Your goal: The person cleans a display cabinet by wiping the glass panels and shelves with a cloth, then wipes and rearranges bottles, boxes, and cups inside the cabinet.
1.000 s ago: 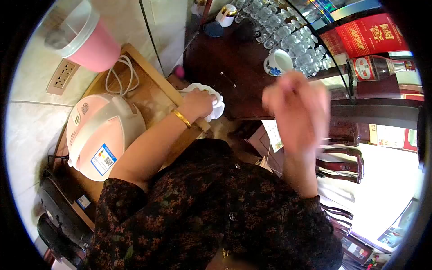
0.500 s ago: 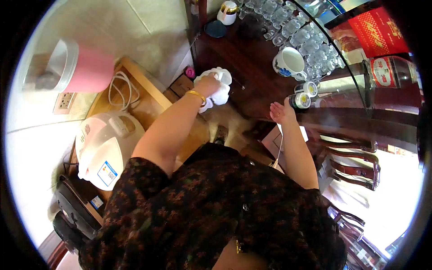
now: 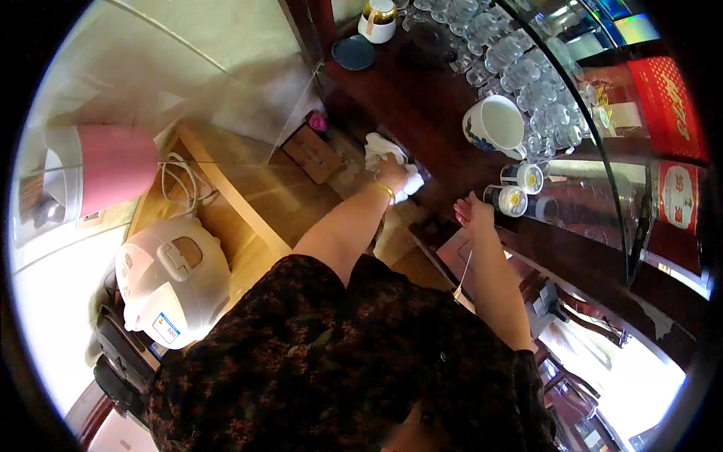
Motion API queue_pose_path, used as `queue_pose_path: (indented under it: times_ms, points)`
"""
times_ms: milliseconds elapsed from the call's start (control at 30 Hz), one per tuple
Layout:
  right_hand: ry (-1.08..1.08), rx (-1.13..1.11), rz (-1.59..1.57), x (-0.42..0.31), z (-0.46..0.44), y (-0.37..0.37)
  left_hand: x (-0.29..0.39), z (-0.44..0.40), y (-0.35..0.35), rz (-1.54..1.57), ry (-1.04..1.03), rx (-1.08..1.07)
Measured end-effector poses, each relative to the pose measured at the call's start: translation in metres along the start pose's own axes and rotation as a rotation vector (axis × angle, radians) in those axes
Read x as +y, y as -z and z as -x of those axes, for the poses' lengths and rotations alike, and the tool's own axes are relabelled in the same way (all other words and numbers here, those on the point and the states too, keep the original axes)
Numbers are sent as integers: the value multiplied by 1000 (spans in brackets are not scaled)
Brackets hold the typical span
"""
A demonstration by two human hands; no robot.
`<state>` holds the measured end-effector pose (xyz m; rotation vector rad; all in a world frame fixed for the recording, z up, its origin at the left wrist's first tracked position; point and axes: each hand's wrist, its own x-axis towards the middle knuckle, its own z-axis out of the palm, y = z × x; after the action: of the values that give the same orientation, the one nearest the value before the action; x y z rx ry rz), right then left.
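Observation:
My left hand (image 3: 392,173), with a gold bracelet at its wrist, is closed on a white cloth (image 3: 380,146). The bunched cloth lies against the edge of the dark wooden shelf (image 3: 422,113). Close to two small white-lidded jars (image 3: 513,201), my right hand (image 3: 474,212) has loosely bent fingers, with nothing visible in them. Beyond these jars stands a white mug (image 3: 501,124) with a blue pattern.
Several glass cups (image 3: 520,71) crowd the shelf behind the curved glass edge (image 3: 595,132). A white-and-gold jar (image 3: 377,22) stands by a dark round lid (image 3: 354,53). At left are a rice cooker (image 3: 184,264) and a pink container (image 3: 117,169).
My left hand has moved the cloth rightward along the shelf edge. The view has shifted and turned a little. My right hand stays beside the jars, its fingers more bent.

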<state>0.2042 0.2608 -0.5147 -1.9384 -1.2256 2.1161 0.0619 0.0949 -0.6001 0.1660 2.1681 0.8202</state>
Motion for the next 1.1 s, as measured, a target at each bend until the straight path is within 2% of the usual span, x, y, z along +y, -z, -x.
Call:
queue_pose_path:
  times_ms: [67, 133, 167, 300, 400, 433, 500, 567, 600, 667, 700, 767, 833, 900, 967, 1000, 1067, 1100]
  points:
    - [12, 33, 43, 1, 2, -2, -2, 2, -17, -25, 15, 52]
    - [2, 28, 45, -1, 5, -4, -33, -19, -35, -52, -68, 59]
    - [-7, 33, 48, -2, 6, -4, -54, -39, -52, -312, -452, -23]
    - [-16, -56, 45, 5, -11, 3, 20, 27, 51, -46, -388, -386]
    - [9, 36, 68, -1, 6, -7, 62, 48, 129, 39, -373, -395]
    - [14, 39, 90, -3, 11, -10, 60, 32, 143, -103, -401, -304]
    - [19, 57, 90, -2, 7, -8, 113, 74, 198, 31, -173, -127]
    - [1, 64, 183, 2, -6, -4, 101, 36, 206, -30, -535, 229]
    - [6, 74, 174, -1, -2, -4, 95, 9, 198, -29, -547, 221]
    - [28, 82, 191, -4, 13, -13, 80, -36, 179, -273, -728, 626]
    - [31, 89, 185, -4, 13, -14, 75, -36, 167, -271, -738, 621]
    - [31, 84, 118, -5, 12, -12, 71, -19, 132, -667, -766, 645]
    - [40, 104, 137, -4, 8, -10, 85, 5, 108, -703, -725, 350]
    - [55, 109, 148, -1, 3, -12, 89, 42, 76, -658, -713, 362]
    - [63, 108, 116, 3, -1, -12, 66, 47, 46, -691, -1020, 193]
    - [236, 10, 204, 28, -41, 8, 60, 62, 36, -686, -1038, 69]
    - [282, 15, 198, 31, -57, 7, 60, 81, 40, -704, -1060, 0]
    - [137, 117, 108, 14, -29, -7, 61, 88, 46, -546, -983, -124]
